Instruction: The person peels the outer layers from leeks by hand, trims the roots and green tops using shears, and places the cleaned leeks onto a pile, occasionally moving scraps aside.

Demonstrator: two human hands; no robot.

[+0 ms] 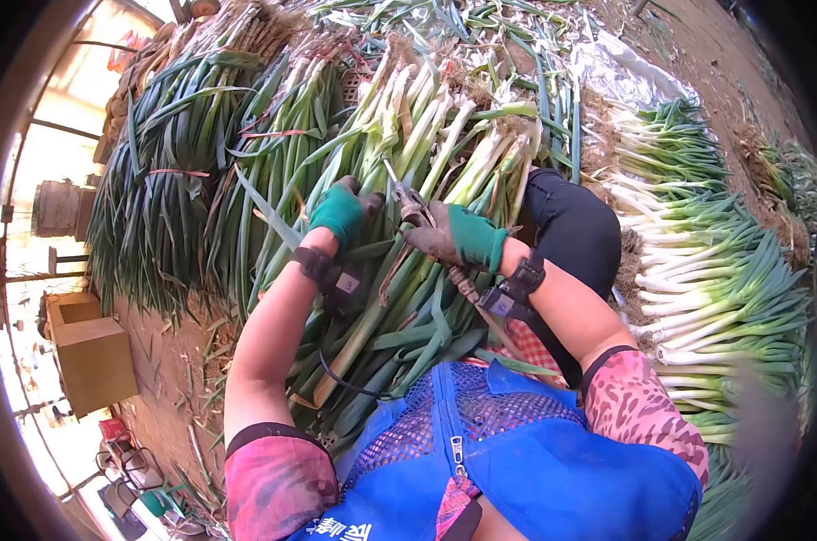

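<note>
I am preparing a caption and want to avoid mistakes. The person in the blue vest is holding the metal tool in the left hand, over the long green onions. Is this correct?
Not quite: the head view shows the metal tool in the right hand, not the left. The blue vest and the green onions beneath are right.

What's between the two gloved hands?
Between the left hand and right hand, the head view shows the front of the tool the right hand holds, with green onions behind it.
</note>
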